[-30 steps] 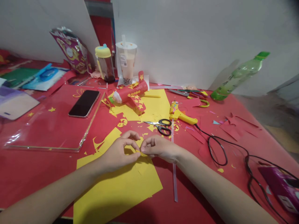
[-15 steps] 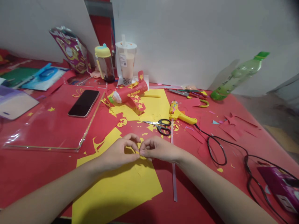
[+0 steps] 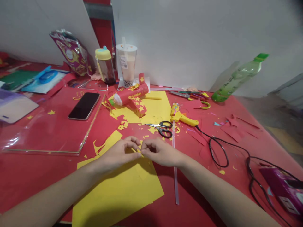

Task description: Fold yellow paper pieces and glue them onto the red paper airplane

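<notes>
My left hand (image 3: 123,153) and my right hand (image 3: 157,152) meet at the fingertips above a large yellow paper sheet (image 3: 118,192). Between the pinched fingers is a small yellow paper piece (image 3: 141,151), mostly hidden by them; both hands seem to hold it. Just beyond lie black-handled scissors (image 3: 163,128), partly open, among yellow scraps. Farther back, a red paper-covered bottle with yellow stars (image 3: 132,96) rests on another yellow sheet (image 3: 163,105). To its right sits a yellow glue gun (image 3: 184,119), with a clear glue stick (image 3: 175,179) stretching toward me.
A phone (image 3: 84,106) lies on a plastic-covered red sheet at left. Behind stand a yellow-lidded bottle (image 3: 105,66), a milk tea cup (image 3: 127,66) and a snack bag (image 3: 72,53). A green bottle (image 3: 238,78) leans at right; a black cord (image 3: 227,138) runs near a purple power strip (image 3: 281,189).
The hands stay together, fingers shifting only slightly around the small piece. The whole view has moved a little; the objects on the table keep their places.
</notes>
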A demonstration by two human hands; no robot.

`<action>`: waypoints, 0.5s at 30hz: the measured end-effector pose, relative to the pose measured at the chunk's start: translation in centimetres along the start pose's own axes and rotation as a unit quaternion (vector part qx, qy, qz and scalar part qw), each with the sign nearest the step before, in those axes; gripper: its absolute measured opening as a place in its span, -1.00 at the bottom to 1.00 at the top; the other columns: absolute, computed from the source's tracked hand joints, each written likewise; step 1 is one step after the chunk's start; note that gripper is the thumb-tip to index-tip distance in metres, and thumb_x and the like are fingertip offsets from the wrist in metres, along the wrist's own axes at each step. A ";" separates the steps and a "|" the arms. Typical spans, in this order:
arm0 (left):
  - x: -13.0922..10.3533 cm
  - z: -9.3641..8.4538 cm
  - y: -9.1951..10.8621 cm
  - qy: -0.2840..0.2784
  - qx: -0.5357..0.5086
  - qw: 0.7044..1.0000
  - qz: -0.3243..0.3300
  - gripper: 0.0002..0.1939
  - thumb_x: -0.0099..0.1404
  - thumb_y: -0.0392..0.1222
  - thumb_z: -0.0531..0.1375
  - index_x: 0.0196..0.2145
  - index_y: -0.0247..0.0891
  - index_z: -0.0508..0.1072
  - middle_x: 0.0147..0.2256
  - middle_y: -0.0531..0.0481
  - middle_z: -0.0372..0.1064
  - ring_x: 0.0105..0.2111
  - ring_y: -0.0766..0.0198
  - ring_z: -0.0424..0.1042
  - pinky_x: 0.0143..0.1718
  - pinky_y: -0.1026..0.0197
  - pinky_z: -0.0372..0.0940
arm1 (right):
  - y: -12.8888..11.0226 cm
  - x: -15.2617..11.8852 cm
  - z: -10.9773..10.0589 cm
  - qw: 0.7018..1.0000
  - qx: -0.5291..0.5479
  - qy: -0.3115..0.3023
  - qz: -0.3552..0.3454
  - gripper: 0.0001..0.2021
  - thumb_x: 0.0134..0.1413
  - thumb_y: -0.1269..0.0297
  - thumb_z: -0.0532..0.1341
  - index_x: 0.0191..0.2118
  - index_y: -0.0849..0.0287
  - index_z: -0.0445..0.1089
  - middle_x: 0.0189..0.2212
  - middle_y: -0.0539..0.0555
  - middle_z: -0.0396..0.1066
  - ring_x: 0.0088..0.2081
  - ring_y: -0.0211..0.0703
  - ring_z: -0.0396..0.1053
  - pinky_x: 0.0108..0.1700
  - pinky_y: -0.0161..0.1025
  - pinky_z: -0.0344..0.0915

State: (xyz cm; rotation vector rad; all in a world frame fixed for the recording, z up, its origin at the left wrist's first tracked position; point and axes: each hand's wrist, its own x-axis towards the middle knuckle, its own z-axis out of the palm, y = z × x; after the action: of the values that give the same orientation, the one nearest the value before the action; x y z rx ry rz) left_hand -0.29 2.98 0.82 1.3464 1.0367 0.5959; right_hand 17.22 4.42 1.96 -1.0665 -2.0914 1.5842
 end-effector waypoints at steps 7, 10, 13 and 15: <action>0.0 0.2 0.2 0.040 -0.026 0.999 0.015 -0.82 0.08 -0.10 0.18 -0.50 -0.28 0.35 -0.28 -0.03 0.21 -0.23 0.23 0.27 -0.15 0.16 0.14 | -0.2 0.0 0.5 0.997 0.013 0.081 -0.003 -0.85 -0.07 0.37 0.06 -0.58 0.19 0.12 -0.69 -0.15 -0.02 -0.62 -0.41 -0.05 -0.58 -0.41 -0.07; -0.2 0.2 0.3 0.041 -0.007 0.999 0.027 -0.78 0.11 -0.08 0.15 -0.55 -0.29 0.32 -0.29 -0.03 0.21 -0.23 0.24 0.26 -0.14 0.16 0.13 | -0.2 0.1 0.6 0.995 0.023 0.092 -0.012 -0.85 -0.05 0.35 0.07 -0.58 0.19 0.11 -0.68 -0.15 -0.02 -0.62 -0.41 -0.06 -0.58 -0.40 -0.08; -0.3 0.0 0.5 0.035 0.002 0.999 0.028 -0.76 0.13 -0.08 0.14 -0.56 -0.30 0.30 -0.27 -0.04 0.19 -0.23 0.24 0.26 -0.15 0.17 0.14 | 0.0 0.2 0.6 0.994 0.077 0.071 -0.007 -0.82 -0.03 0.26 0.08 -0.55 0.20 0.15 -0.67 -0.15 -0.03 -0.62 -0.41 -0.08 -0.57 -0.39 -0.09; -0.3 -0.1 0.6 0.030 -0.006 0.999 0.023 -0.75 0.14 -0.08 0.13 -0.57 -0.30 0.31 -0.24 -0.04 0.18 -0.23 0.24 0.26 -0.16 0.16 0.15 | 0.2 0.3 0.5 0.988 0.146 0.050 -0.003 -0.78 -0.03 0.17 0.10 -0.53 0.20 0.17 -0.67 -0.15 -0.03 -0.62 -0.41 -0.08 -0.56 -0.38 -0.10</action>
State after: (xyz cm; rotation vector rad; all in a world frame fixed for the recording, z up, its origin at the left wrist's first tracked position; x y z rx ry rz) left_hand -0.40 2.89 1.49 1.3519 1.0527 0.6790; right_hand 16.73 4.32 1.54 -1.0118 -1.7298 1.7309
